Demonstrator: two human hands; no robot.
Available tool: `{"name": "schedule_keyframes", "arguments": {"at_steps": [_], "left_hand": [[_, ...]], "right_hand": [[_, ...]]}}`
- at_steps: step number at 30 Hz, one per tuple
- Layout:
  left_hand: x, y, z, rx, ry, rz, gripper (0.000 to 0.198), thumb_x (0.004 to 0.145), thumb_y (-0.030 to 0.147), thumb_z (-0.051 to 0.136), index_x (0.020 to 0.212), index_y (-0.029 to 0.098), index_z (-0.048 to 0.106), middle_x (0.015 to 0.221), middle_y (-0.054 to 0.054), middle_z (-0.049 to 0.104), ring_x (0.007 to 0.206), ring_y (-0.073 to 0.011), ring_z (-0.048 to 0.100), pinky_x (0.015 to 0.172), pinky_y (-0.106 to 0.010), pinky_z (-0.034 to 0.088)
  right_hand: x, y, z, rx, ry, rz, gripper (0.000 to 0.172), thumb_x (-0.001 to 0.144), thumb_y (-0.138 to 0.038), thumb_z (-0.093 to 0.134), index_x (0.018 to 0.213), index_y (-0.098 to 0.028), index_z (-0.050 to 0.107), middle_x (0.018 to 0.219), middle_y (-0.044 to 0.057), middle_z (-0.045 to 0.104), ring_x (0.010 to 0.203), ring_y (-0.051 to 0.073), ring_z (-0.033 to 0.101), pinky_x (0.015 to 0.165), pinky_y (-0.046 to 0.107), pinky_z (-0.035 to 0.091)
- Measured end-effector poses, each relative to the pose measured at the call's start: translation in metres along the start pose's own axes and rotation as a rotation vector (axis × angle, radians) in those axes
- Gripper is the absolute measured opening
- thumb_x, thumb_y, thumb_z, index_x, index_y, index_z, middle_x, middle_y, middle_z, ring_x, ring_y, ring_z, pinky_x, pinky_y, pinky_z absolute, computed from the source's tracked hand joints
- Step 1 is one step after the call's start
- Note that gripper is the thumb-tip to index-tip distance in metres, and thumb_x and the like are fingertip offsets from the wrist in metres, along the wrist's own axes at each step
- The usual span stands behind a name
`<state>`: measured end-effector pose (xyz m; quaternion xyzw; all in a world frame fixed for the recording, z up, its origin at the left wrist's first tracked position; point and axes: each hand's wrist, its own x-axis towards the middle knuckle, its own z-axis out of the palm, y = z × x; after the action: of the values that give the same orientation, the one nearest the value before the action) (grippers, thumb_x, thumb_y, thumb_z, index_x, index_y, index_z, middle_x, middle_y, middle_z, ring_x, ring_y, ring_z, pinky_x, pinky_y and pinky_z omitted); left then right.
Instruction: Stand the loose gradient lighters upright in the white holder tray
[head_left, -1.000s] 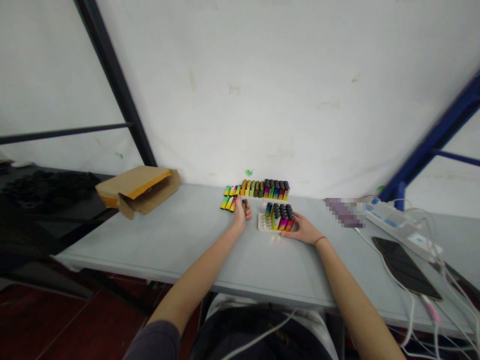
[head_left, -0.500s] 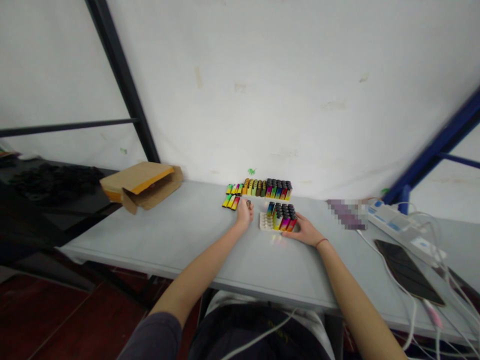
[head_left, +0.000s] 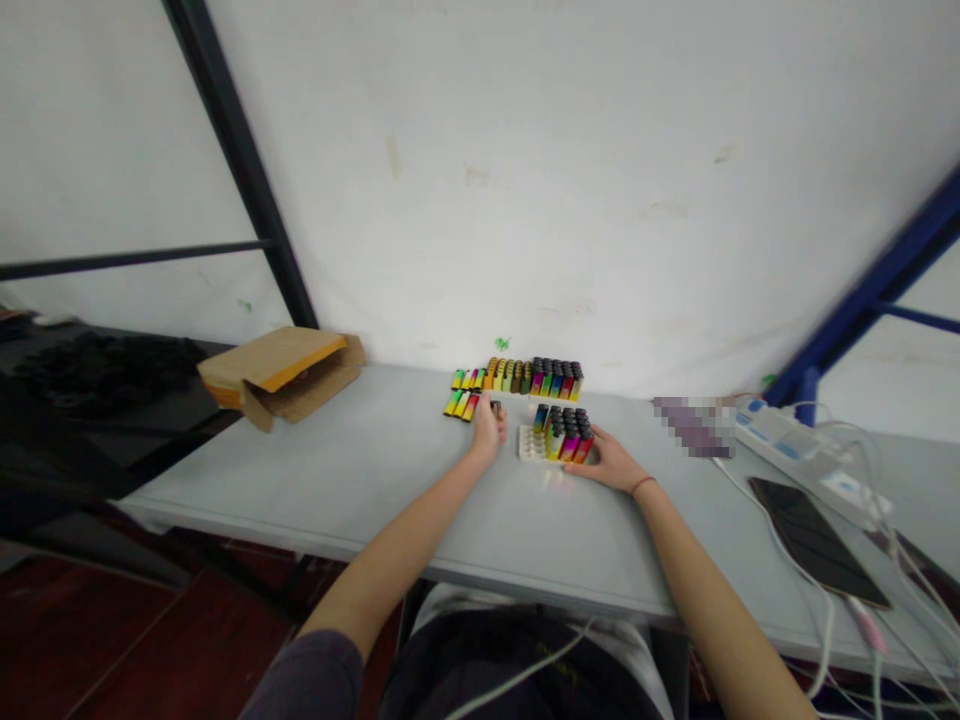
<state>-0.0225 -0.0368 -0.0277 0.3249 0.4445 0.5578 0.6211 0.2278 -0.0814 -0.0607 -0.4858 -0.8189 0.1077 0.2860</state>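
Observation:
Fingers closed, my left hand (head_left: 489, 430) grips a lighter (head_left: 496, 408), mostly hidden, just above the table. My right hand (head_left: 613, 463) is wrapped round the right end of a white tray (head_left: 533, 458), against the lighters at that side. Several upright lighters (head_left: 570, 435) with black tops fill the tray's right part, in yellow, pink and red. A blue lighter (head_left: 541, 418) stands at the back, and open holes show at the left. Beside my left hand lie several yellow, green and red lighters (head_left: 460, 404) in two rows.
Behind, against the wall, stand a second tray of lighters (head_left: 556, 380) and a group of yellow and brown lighters (head_left: 508, 375). An open cardboard box (head_left: 289, 370) sits at the left. To the right are a phone (head_left: 817, 540), a power strip (head_left: 810, 462) and loose white cables.
My left hand has turned slightly, its thumb now raised over the lighter. My right hand and the tray have stayed in place.

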Motion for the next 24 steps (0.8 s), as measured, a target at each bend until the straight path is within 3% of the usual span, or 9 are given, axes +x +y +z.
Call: {"name": "schedule_keyframes", "arguments": {"at_steps": [3, 12, 17, 21, 24], "left_hand": [[0.001, -0.001, 0.0, 0.0, -0.006, -0.007, 0.049, 0.088, 0.059, 0.038, 0.056, 0.022, 0.036, 0.039, 0.009, 0.024, 0.03, -0.0057, 0.016, 0.034, -0.019, 0.013], [-0.001, 0.0, 0.001, 0.018, 0.067, -0.018, 0.035, 0.091, 0.035, 0.03, 0.059, 0.022, 0.037, 0.04, 0.007, 0.027, 0.031, -0.0072, 0.019, 0.035, -0.019, 0.015], [0.002, -0.004, 0.0, 0.039, -0.016, 0.021, 0.043, 0.095, 0.047, 0.026, 0.064, 0.022, 0.04, 0.042, 0.008, 0.028, 0.033, -0.0074, 0.022, 0.036, -0.02, 0.019], [-0.002, -0.008, 0.001, 0.123, -0.125, 0.218, 0.033, 0.091, 0.053, 0.048, 0.083, 0.021, 0.048, 0.054, 0.007, 0.045, 0.042, -0.0086, 0.042, 0.044, -0.02, 0.033], [-0.007, -0.01, 0.003, 0.277, -0.214, 0.451, 0.025, 0.09, 0.045, 0.057, 0.09, 0.02, 0.055, 0.078, 0.0, 0.061, 0.07, -0.0123, 0.06, 0.067, -0.023, 0.049]], "right_hand": [[0.0, 0.0, 0.0, 0.001, 0.002, 0.004, 0.072, 0.074, -0.064, 0.07, 0.129, -0.019, 0.06, 0.136, 0.015, 0.059, 0.126, 0.034, 0.055, 0.111, 0.051, 0.043], [-0.001, 0.003, 0.002, -0.015, -0.01, 0.021, 0.073, 0.074, -0.065, 0.07, 0.127, -0.016, 0.062, 0.136, 0.017, 0.058, 0.126, 0.035, 0.055, 0.112, 0.051, 0.042], [0.0, 0.002, 0.001, -0.009, -0.013, 0.025, 0.072, 0.074, -0.065, 0.069, 0.127, -0.017, 0.061, 0.137, 0.017, 0.058, 0.127, 0.034, 0.054, 0.112, 0.05, 0.042], [0.0, 0.001, 0.0, -0.005, -0.015, 0.018, 0.073, 0.074, -0.064, 0.069, 0.129, -0.018, 0.059, 0.138, 0.016, 0.057, 0.127, 0.034, 0.054, 0.112, 0.05, 0.041], [0.0, 0.001, 0.001, -0.002, -0.016, 0.018, 0.074, 0.074, -0.063, 0.07, 0.13, -0.016, 0.058, 0.138, 0.017, 0.057, 0.128, 0.034, 0.053, 0.113, 0.049, 0.04]]}}
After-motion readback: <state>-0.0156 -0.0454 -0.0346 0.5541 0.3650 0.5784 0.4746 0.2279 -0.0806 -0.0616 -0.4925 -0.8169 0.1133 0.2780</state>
